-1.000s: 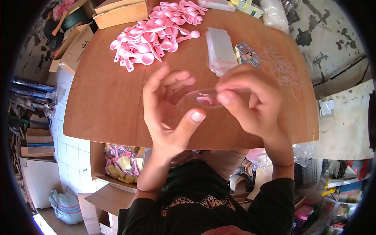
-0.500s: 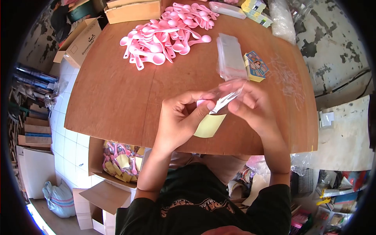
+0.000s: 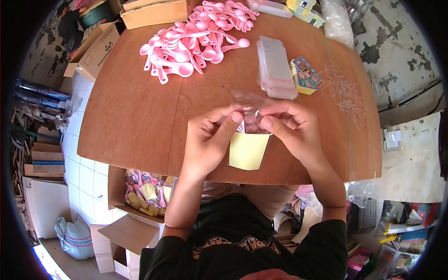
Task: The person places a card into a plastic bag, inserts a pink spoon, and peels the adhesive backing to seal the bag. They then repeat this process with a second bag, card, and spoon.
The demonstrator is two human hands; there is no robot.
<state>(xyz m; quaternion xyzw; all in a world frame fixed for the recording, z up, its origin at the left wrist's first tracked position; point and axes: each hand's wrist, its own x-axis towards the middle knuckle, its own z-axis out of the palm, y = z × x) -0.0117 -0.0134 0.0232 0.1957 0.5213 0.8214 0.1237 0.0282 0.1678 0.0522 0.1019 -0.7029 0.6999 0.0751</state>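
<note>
A clear plastic bag (image 3: 252, 99) is stretched between my two hands over the near part of the table. My left hand (image 3: 205, 137) pinches its left side between thumb and forefinger. On the opposite side, my right hand (image 3: 296, 133) pinches it with thumb and fingers. A pale yellow card (image 3: 248, 151) sits in the lower part of the bag, below my fingertips. Something pinkish shows beside my left thumb, too covered to make out. Beyond my hands lie a stack of clear plastic bags (image 3: 275, 67) and a stack of small printed cards (image 3: 305, 76).
Pink measuring spoons (image 3: 186, 46) are heaped on the brown table (image 3: 126, 121). Thin clear strips (image 3: 347, 93) lie scattered at the right. Below the left table edge stands a box of packed spoons (image 3: 116, 186). A cardboard box (image 3: 154, 11) sits at the back.
The bag's top has gone from a bunched, slanted shape to lying spread out between my hands. My right hand has come down and inward, and the yellow card now hangs straighter.
</note>
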